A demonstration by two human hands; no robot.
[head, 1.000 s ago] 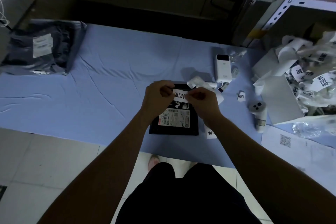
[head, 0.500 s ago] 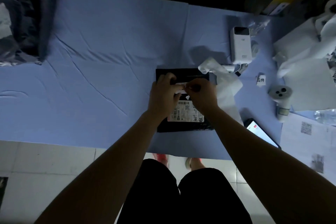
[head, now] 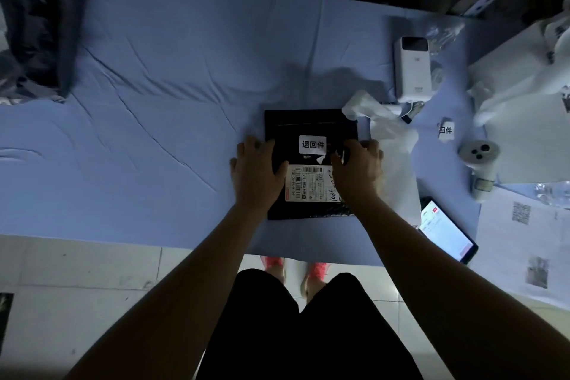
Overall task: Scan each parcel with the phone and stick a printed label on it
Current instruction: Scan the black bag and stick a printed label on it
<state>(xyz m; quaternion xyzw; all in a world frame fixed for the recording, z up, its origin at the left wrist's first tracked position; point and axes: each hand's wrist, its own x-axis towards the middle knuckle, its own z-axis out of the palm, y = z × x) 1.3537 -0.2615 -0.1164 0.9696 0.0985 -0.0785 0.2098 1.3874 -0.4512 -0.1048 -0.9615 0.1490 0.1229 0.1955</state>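
Parted since, left fingers (head: pixel 253 147) lie flat beside the label (head: pixel 312 144); right fingers' (head: pixel 367 147) grasp on parcel (head: pixel 308 122) unclear.

- The printed label (head: pixel 312 144), earlier pinched between both hands, lay stuck flat on the black parcel (head: pixel 310 129).
- The left hand (head: pixel 256 170) and right hand (head: pixel 357 168) had spread to its side edges.

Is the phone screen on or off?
On: the phone lies face up right of the black parcel, its screen glowing white.
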